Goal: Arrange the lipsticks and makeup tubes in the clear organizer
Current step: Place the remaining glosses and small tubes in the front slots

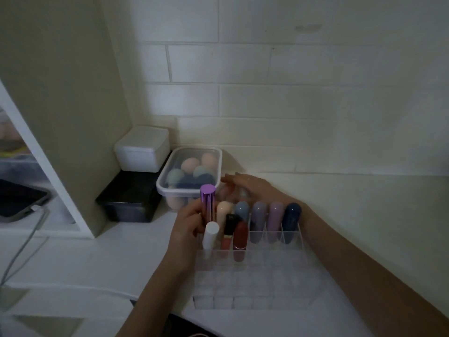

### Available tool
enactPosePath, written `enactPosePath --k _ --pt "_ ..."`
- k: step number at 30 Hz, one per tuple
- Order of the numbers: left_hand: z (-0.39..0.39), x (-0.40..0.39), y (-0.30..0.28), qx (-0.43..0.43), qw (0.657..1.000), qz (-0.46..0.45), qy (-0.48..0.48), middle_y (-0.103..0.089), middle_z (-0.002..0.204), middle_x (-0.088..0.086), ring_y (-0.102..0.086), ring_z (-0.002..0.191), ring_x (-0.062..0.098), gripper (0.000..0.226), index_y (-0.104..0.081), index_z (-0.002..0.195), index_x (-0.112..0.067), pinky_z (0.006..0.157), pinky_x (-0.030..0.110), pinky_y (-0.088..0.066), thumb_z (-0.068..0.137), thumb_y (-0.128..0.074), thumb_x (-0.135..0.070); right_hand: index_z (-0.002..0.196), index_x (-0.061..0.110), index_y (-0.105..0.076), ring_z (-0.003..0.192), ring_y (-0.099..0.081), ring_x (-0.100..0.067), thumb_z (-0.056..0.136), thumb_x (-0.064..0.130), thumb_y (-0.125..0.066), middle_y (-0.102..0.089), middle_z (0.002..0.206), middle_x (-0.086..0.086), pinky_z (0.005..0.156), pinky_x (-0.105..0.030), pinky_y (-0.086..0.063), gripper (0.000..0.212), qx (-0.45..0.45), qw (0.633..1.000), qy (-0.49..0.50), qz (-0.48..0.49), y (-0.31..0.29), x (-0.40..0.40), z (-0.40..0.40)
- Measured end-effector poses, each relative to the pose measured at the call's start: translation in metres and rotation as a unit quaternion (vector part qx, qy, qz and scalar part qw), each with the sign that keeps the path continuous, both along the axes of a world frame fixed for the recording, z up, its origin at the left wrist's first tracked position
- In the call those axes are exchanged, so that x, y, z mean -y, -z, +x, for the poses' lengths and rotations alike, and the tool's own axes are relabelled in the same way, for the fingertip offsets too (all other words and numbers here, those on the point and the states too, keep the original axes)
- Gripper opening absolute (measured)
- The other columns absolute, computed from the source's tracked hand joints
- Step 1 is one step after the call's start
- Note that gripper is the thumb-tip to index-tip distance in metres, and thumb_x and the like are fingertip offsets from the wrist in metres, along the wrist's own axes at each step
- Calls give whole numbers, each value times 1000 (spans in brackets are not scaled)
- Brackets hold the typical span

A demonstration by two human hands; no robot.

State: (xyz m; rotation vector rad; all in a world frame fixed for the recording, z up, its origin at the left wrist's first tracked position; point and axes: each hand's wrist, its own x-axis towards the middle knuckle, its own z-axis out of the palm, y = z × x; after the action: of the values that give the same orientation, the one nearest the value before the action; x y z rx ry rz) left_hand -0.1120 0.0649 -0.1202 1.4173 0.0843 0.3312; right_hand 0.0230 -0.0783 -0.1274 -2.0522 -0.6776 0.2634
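Dimly lit, the head view shows the left hand [188,224] closed round a purple tube [208,203], held upright, cap up, just above the far-left corner of the organizer [255,276] on the tabletop [97,263]. Its long axis is vertical, already matching the cells below. The right hand [245,188] reaches past the far side of the organizer, fingers spread and blurred; whether it holds anything I cannot tell. The far rows hold a white tube [210,235], a red lipstick [240,239] and pastel tubes [267,215]; the near rows look empty. Likely the left hand lowers the tube straight down into a free far-left cell.
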Motion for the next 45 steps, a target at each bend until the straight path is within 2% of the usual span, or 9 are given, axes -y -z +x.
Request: enactPosePath --k 3,8,13,21,25,30,34,40,45 --pt "2 -2 2 26 1000 2 -9 -66 67 -4 -59 60 -4 33 -65 65 -21 56 9 -46 82 -43 -4 100 31 -65 92 -62 4 93 38 -47 -70 97 16 86 -14 -44 21 108 992 -3 -69 1 -5 2" --pt "7 -8 12 25 999 26 -2 -65 78 -1 -57 81 14 26 -64 70 -21 72 23 -46 66 -39 -17 91 26 -62 98 -60 -14 83 39 -49 -62 95 10 83 -31 -44 19 256 949 15 -185 4 -5 9" --pt "10 -8 10 52 998 44 18 -61 56 -9 -51 55 -4 26 -60 56 -17 55 9 -40 63 -36 -11 95 22 -59 86 -61 -14 88 42 -58 -66 92 -3 83 -31 -48 22 162 979 81 91 -18 1 -3" --pt "10 -10 12 22 999 42 26 -50 71 17 -48 73 22 24 -55 70 0 66 31 -40 76 -38 -16 112 32 -56 61 -59 -5 96 38 -44 -65 86 -2 55 -18 -46 20 174 970 126 113 -59 33 -37" --pt "7 -9 10 48 996 54 45 -52 76 27 -45 72 30 40 -56 80 13 68 37 -37 72 -37 -21 126 42 -52 89 -56 7 97 37 -44 -56 86 24 67 -6 -41 31 159 974 132 93 -71 47 -69" --pt "1 -10 9 49 996 36 69 -55 76 19 -51 72 27 29 -58 75 -4 68 35 -40 75 -38 -24 125 39 -49 82 -60 -4 87 46 -57 -62 84 8 68 -19 -46 40 108 981 116 109 -91 53 -111" --pt "-3 -10 6 51 995 42 76 -64 61 -3 -58 61 11 25 -60 67 -13 57 22 -46 75 -38 -23 94 20 -62 92 -66 -17 81 15 -70 -68 102 2 81 -34 -54 16 162 978 106 75 -90 49 -131" --pt "-6 -9 3 22 997 31 71 -60 76 15 -56 72 24 25 -61 79 -7 67 32 -43 84 -40 -19 97 26 -60 84 -63 -19 64 31 -78 -61 92 2 76 -36 -52 38 164 981 98 28 -96 46 -139" --pt "-8 -9 -1 17 997 19 73 -53 78 18 -48 74 26 27 -57 83 -6 66 33 -39 72 -39 -24 82 20 -62 84 -65 -12 72 6 -74 -67 92 7 82 -33 -55 22 223 972 73 -27 -107 48 -134"
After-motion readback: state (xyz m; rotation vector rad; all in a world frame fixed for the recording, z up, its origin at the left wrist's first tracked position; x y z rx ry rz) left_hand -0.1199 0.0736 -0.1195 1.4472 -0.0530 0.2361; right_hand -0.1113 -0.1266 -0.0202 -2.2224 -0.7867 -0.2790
